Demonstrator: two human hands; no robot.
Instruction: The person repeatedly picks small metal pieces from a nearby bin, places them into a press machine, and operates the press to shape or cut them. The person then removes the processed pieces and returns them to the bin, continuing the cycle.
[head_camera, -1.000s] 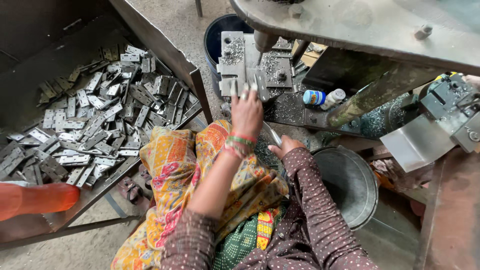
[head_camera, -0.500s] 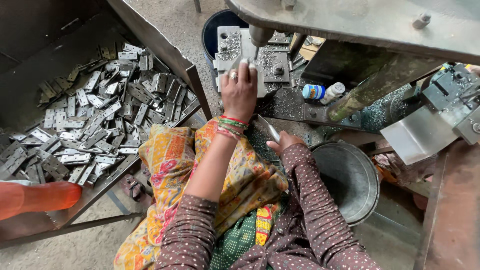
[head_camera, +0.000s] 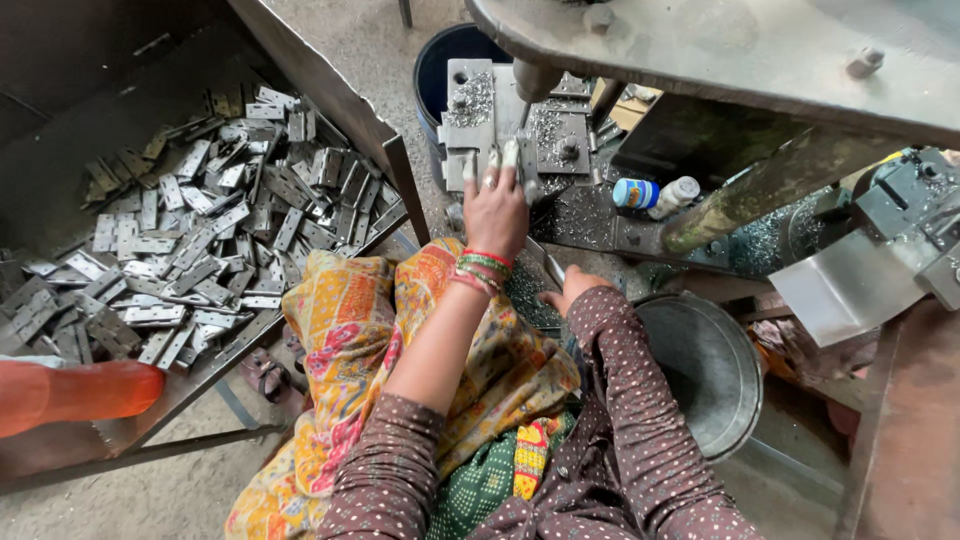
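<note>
My left hand (head_camera: 494, 208), with bangles at the wrist, reaches forward onto the metal jig (head_camera: 505, 120) under the drill spindle (head_camera: 535, 80). Its fingertips press a small grey hinge plate (head_camera: 470, 168) flat against the jig's near edge. My right hand (head_camera: 568, 288) rests lower, by my lap, closed on a thin metal piece (head_camera: 551, 266) that sticks out toward the machine. Metal shavings cover the jig and the press table (head_camera: 590, 215). A patterned orange cloth (head_camera: 350, 320) lies over my knees.
A sloped tray (head_camera: 330, 90) at the left holds a heap of several grey hinges (head_camera: 190, 240). A dark blue bucket (head_camera: 440, 70) stands behind the jig and a round metal basin (head_camera: 705, 370) at my right. Two small bottles (head_camera: 655, 192) lie on the press table.
My left hand has moved forward from near my lap up onto the jig under the spindle. My right hand has stayed by my lap.
</note>
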